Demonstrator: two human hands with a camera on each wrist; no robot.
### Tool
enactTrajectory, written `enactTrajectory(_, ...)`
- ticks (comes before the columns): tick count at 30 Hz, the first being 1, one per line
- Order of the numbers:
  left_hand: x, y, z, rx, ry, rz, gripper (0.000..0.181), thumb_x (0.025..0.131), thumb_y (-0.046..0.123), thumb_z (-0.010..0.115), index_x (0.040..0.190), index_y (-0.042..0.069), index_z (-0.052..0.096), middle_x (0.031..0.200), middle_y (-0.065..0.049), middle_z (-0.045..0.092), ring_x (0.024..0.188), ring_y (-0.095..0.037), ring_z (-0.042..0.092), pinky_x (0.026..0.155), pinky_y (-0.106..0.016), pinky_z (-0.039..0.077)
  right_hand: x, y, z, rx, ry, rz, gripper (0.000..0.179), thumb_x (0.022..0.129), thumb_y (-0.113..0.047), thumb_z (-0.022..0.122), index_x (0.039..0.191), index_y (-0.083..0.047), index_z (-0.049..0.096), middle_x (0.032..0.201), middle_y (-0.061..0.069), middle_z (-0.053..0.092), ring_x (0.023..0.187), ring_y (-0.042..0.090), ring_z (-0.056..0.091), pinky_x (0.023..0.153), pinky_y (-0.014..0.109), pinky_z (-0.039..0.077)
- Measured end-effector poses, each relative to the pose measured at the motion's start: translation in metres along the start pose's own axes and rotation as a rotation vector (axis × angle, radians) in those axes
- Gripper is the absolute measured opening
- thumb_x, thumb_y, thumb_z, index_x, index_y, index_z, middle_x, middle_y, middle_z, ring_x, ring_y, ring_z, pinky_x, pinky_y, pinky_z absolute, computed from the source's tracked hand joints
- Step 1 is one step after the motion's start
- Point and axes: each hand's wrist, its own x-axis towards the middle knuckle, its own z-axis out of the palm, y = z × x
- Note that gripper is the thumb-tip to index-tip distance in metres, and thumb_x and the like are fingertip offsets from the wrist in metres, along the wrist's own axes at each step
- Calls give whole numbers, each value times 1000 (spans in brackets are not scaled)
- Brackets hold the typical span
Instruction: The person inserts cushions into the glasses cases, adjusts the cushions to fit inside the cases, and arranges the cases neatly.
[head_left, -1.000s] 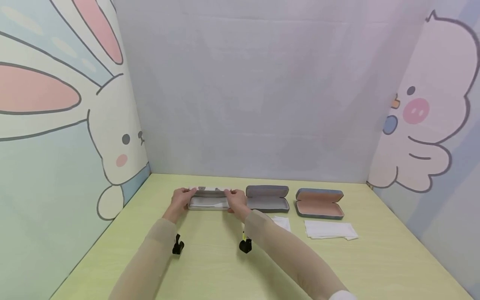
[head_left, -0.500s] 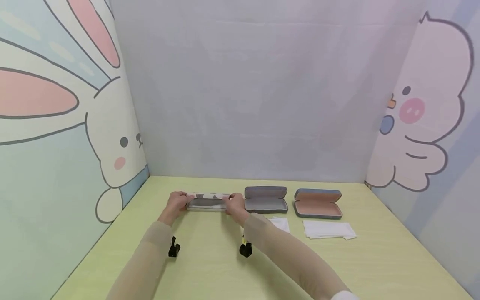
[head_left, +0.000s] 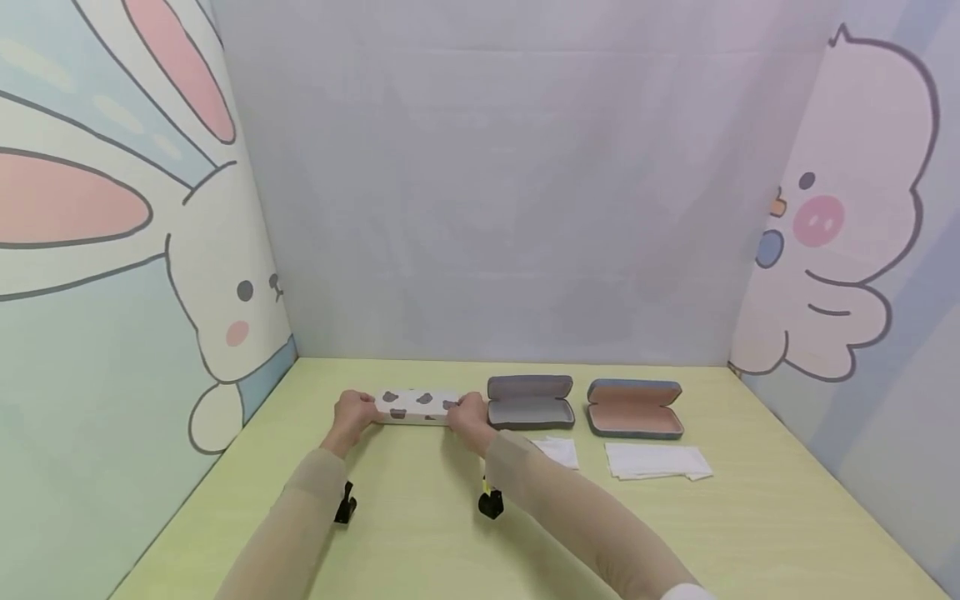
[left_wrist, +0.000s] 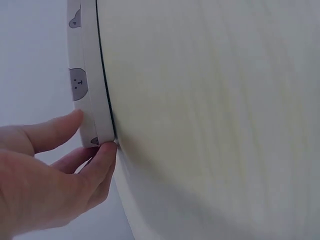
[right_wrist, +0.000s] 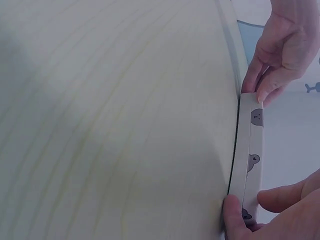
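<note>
A white glasses case (head_left: 416, 407) printed with grey bear faces lies closed on the table at the left of the row. My left hand (head_left: 354, 417) grips its left end, thumb on the lid and fingers at the lower edge, as the left wrist view shows on the case (left_wrist: 90, 75). At the opposite end my right hand (head_left: 471, 421) holds it the same way, its thumb (right_wrist: 280, 197) against the lid. In the right wrist view both hands bracket the case (right_wrist: 248, 160).
Right of the white case stands a grey glasses case (head_left: 531, 404), lid up. Farther right is a blue-grey case (head_left: 634, 408) with pink lining, also lid up. White cloths (head_left: 656, 461) lie in front of these, one (head_left: 558, 451) partly behind my right sleeve. Printed walls enclose the table.
Both hands have swung the lid of the white glasses case down from raised to closed, hiding the white contents inside. The other cases and the cloths have stayed put.
</note>
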Motion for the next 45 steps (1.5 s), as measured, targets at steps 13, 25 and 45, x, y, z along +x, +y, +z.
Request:
enactTrajectory(13,-29,26,18,99,15,224,54,84,10,62,133,-7,47,129,-32,47,107,-38,44,82,-41,48,-21,14,-50,41,-261,-399,51,94,-20,62,140,-5,47,127,24,56,105,31,62,82,42,57)
enactTrajectory(25,-86,42,76,-38,-387,268,55,85,1,68,135,-3,46,84,-14,60,62,-20,62,58,-34,59,-35,80,-145,-17,-326,-450,55,93,-16,64,142,-3,44,101,17,65,71,26,64,55,35,55)
enactTrajectory(45,-90,46,123,-187,-578,92,57,89,-2,60,140,-1,35,74,-16,65,50,-15,63,54,-34,59,-32,131,-184,49,-254,-126,48,84,-1,68,128,5,51,70,12,58,45,15,50,42,27,46)
